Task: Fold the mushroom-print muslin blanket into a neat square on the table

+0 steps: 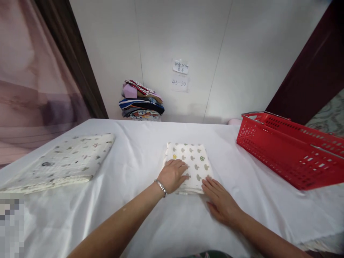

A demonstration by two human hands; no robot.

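A folded white cloth printed with grey-green mushrooms lies flat in front of me, a few of its prints yellow or bright green. My left hand, with a silver bracelet at the wrist, rests on the cloth's near left part, fingers stretched out. Flat at the near right corner is my right hand, its fingertips touching the cloth's edge and its thumb apart. To the left lies a larger folded cloth, off-white with small scattered prints, and neither hand touches it.
A white sheet with creases covers the table. On the right stands a red perforated basket with metal handles. A stack of folded fabrics sits beyond the far edge by the wall. Paper notes are stuck there. Pink curtains hang at left.
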